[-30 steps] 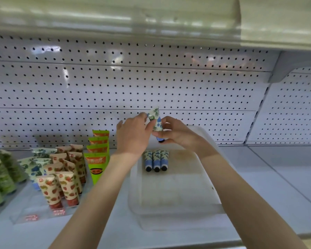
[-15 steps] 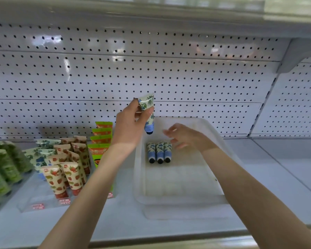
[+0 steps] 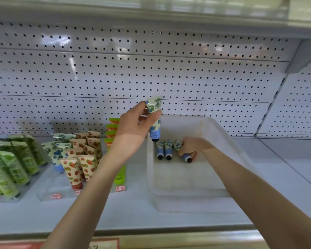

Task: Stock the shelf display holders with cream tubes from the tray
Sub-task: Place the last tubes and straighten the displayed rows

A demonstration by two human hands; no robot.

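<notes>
My left hand (image 3: 133, 128) holds a blue-flowered cream tube (image 3: 154, 117) upright, cap down, above the left rim of the translucent tray (image 3: 232, 141). Inside the tray my right hand (image 3: 192, 146) grips another blue-flowered tube (image 3: 184, 155) lying at the back, its black cap sticking out below my fingers. Two more blue-flowered tubes (image 3: 163, 150) lie side by side just left of it. To the left of the tray, clear display holders (image 3: 48, 191) carry upright tubes.
The holders hold strawberry tubes (image 3: 75, 169), blue-flowered tubes (image 3: 57, 150), orange-green tubes (image 3: 113, 130) and, far left, green tubes (image 3: 9, 168). A white pegboard wall (image 3: 151, 69) stands behind. The shelf front edge (image 3: 169, 232) runs below my arms.
My right hand let go of the raised tube, dropped into the tray and closed on the rightmost lying tube. My left hand kept the first tube aloft.
</notes>
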